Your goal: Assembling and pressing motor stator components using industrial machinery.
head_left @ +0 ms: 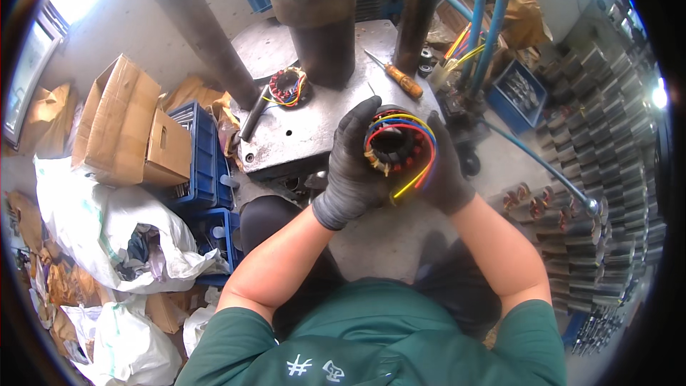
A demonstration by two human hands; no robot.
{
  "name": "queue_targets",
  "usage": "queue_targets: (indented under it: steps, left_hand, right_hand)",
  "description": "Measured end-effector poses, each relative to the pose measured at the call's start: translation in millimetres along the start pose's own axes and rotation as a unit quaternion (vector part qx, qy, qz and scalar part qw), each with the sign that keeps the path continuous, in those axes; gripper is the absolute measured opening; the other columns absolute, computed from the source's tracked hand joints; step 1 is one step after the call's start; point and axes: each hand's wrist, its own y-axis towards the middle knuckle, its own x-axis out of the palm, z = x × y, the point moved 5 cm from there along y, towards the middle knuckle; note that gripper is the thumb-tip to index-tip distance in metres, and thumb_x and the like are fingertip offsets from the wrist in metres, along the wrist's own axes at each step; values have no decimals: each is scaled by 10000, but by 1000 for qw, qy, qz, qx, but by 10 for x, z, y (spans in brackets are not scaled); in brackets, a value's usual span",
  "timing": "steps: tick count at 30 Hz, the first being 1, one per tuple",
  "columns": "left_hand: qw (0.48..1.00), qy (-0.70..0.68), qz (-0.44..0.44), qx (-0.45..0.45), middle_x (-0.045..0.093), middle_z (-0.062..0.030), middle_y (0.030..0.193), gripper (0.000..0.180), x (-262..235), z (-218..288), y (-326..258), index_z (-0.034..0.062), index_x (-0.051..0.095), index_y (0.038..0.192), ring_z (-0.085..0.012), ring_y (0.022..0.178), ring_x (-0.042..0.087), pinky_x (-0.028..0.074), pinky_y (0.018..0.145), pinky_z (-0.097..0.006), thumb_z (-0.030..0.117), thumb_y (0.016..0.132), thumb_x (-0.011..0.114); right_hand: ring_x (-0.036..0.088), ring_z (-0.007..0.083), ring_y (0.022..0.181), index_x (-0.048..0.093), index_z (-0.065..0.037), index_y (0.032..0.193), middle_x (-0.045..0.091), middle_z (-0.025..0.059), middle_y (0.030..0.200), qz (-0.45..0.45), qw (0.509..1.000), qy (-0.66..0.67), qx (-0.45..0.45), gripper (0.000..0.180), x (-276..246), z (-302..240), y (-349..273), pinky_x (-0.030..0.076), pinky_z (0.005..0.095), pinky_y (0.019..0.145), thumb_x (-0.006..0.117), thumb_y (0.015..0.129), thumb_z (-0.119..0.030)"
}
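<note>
Both of my hands wear dark grey gloves and are closed round a motor stator, a ring with red windings (410, 156). My left hand (351, 166) grips its left side, and my right hand (447, 170) grips its right side. Yellow, blue and red lead wires loop over the ring, their ends hanging below it. The stator is held just off the near edge of a metal press table (286, 144). On the table lie a second stator (287, 88), a dark rod (255, 114) and a screwdriver with an orange handle (404, 81).
A thick press ram (321, 46) stands at the table's back, between two steel columns (420, 18). Cardboard boxes (114, 129), blue crates (204, 154) and white sacks (86, 221) crowd the left. Stacked metal cylinders (597, 171) and a blue rod (543, 161) are on the right.
</note>
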Motion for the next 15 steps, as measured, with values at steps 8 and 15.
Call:
queue_targets:
  steps: [8, 15]
  left_hand:
    - [952, 274, -15, 133, 537, -192, 1376, 920, 128, 398, 79, 74, 461, 1499, -332, 1226, 615, 531, 1043, -417, 147, 718, 940]
    - [948, 305, -22, 83, 636, -136, 1134, 391, 205, 223, 47, 52, 726, 1228, -274, 1024, 660, 552, 902, -366, -33, 848, 694]
  right_hand:
    - [628, 220, 1265, 579, -56, 1417, 663, 117, 1351, 88, 958, -259, -83, 488, -204, -260, -283, 481, 398, 1125, 603, 1036, -360]
    - [651, 114, 1099, 648, -115, 1284, 682, 19, 1179, 161, 969, -179, -44, 350, -167, -326, -568, 540, 307, 978, 638, 1038, -362]
